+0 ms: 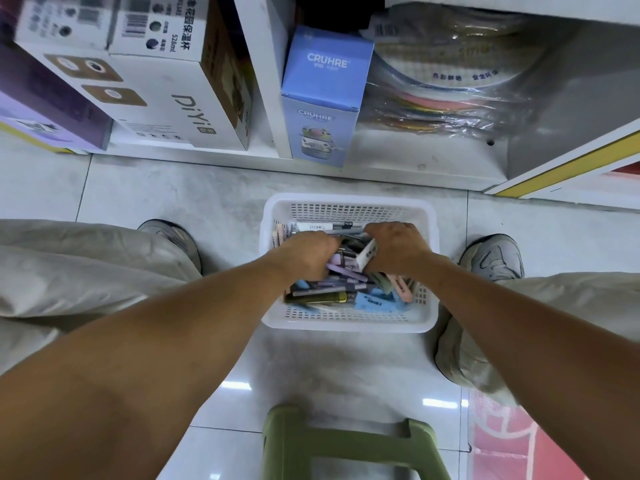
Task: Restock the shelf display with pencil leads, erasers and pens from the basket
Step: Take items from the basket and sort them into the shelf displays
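My two bare hands are down in the white plastic basket [348, 207], a rectangular tub with rounded corners and walls pierced in a fine grid of small square holes; it sits on pale, glossy grey floor tiles [214, 199] between my two grey shoes, just near of the bottom shelf. My left hand [306, 252] is knuckles-up with its fingers curled down into the heap, gripping among the lilac pens [346, 271], though exactly which ones it holds I cannot tell; my right hand [398, 245] is curled likewise, and a white block eraser [367, 255] with dark print juts out tilted from under its thumb side, so it seems pinched there. The two hands are close together, almost touching, at the far middle of the basket.

The stock is a loose jumble: slim lilac and grey pen barrels lying crosswise, a dark pen with a yellowish end, a flat blue eraser [375, 301] with print at the near side, a pink eraser [401, 287] at the right, and a long white packet [327, 226] along the far wall.

Beyond, the white shelf [381, 161] holds a glossy light-blue carton [323, 95] marked CRUHRE, crinkled clear-wrapped coloured sheets to its right, and a white DiYi box [166, 95] to the left; a green plastic stool [349, 441] is near me.
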